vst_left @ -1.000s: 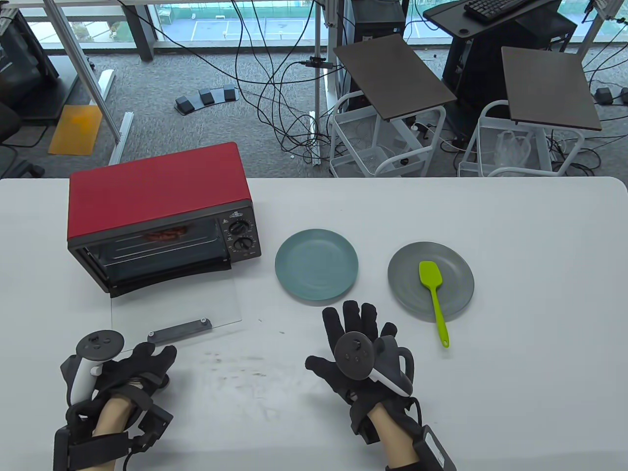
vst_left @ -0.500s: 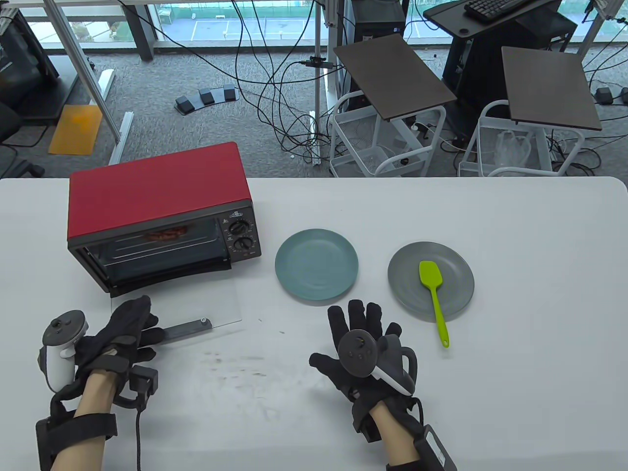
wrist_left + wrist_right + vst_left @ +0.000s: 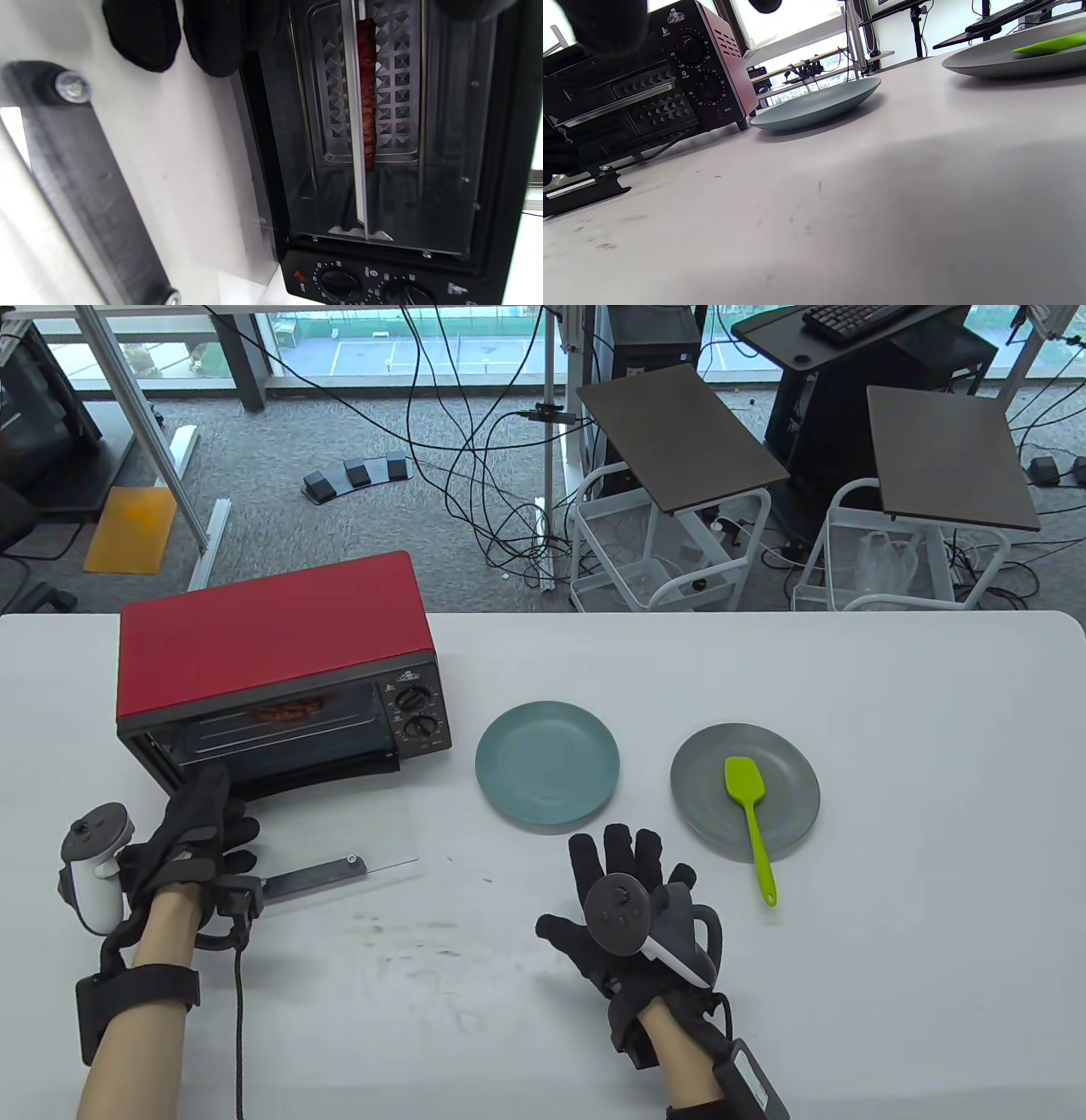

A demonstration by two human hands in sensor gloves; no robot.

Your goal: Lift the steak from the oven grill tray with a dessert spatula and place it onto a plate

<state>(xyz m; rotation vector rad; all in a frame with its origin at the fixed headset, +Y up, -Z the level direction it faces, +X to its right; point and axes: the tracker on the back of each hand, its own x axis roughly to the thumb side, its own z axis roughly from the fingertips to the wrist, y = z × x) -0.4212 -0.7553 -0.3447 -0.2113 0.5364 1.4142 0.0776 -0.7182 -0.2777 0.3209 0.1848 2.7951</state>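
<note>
The steak (image 3: 284, 711) lies on the grill tray inside the red oven (image 3: 271, 645), whose glass door (image 3: 356, 831) is folded down flat on the table. In the left wrist view the steak (image 3: 367, 93) shows edge-on on the metal tray (image 3: 355, 127). My left hand (image 3: 216, 814) reaches over the door's left side toward the oven mouth, holding nothing. The green spatula (image 3: 751, 823) rests on the grey plate (image 3: 789, 780), its handle hanging over the near rim. The teal plate (image 3: 547, 763) has nothing on it. My right hand (image 3: 628, 882) lies flat on the table below that plate, fingers spread.
The door's dark handle bar (image 3: 314, 878) lies just right of my left wrist. The oven's knobs (image 3: 416, 712) face the front at its right end. Beyond the table's far edge stand white carts (image 3: 670, 560), and cables trail across the floor.
My left hand has moved forward from near the table's front edge, over the glass door, up to the oven mouth. The right hand has barely shifted.
</note>
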